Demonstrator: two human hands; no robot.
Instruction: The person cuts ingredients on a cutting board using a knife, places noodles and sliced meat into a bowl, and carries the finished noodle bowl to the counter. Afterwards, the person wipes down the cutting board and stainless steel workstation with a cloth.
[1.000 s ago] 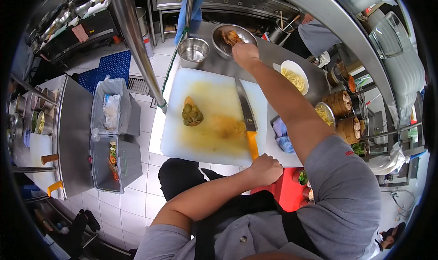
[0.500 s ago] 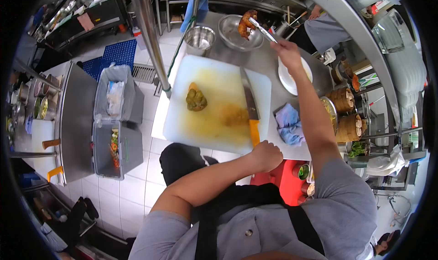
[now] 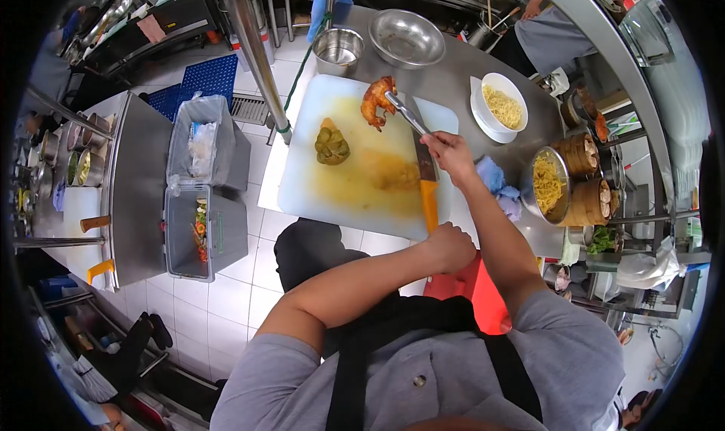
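Observation:
My right hand [image 3: 449, 157] grips metal tongs [image 3: 408, 114], shut on a glossy browned chicken piece [image 3: 376, 102] above the far part of the white cutting board [image 3: 302, 193]. On the board's left side lies a clump of olive-green pickled vegetable [image 3: 331, 145]. A knife [image 3: 427, 193] with an orange handle lies along the right side, its blade partly behind the tongs and hand. My left hand [image 3: 451, 248] is closed in a fist at the board's near edge, by the handle's end. Its fingers' inner side is hidden, so I cannot tell whether it holds anything.
A steel bowl [image 3: 408, 40] and a steel pot [image 3: 337, 52] stand behind the board. To the right are a white bowl of noodles [image 3: 502, 106], a steel bowl of yellow strips [image 3: 549, 185], bamboo steamers [image 3: 578, 159] and a blue cloth [image 3: 495, 182]. A metal post [image 3: 260, 61] rises at left.
My right hand has brought the tongs and chicken from over the steel bowl back to above the board. The noodle bowl is now uncovered from behind my arm. My left fist stays near the knife handle.

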